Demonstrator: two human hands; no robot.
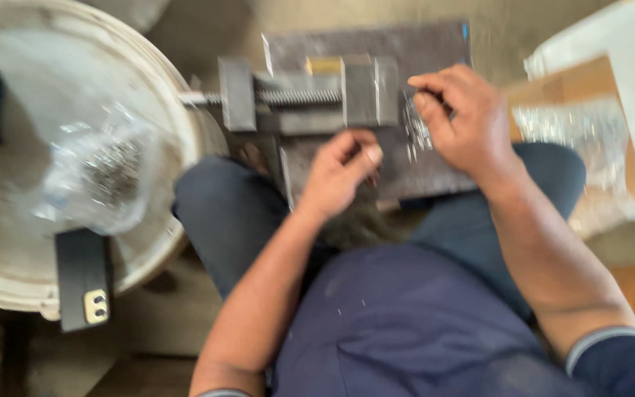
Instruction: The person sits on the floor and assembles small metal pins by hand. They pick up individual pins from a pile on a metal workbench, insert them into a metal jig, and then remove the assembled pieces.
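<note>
- The left hand was curled, thumb and fingertips pinched together near the middle of the dark slab; whether the grip closed on anything could not be told through the blur.
- The right hand sat to the right of the metal vise, fingertips drawn together over a cluster of small shiny metal parts; what the grip held could not be told.
- The vise lay on the slab's far half, its threaded screw pointing left.
- A clear plastic bag of small metal pieces rested on the round white tub at left.
- A dark phone lay on the tub's near rim.
- A second clear bag lay at right on a brown cardboard piece.
</note>
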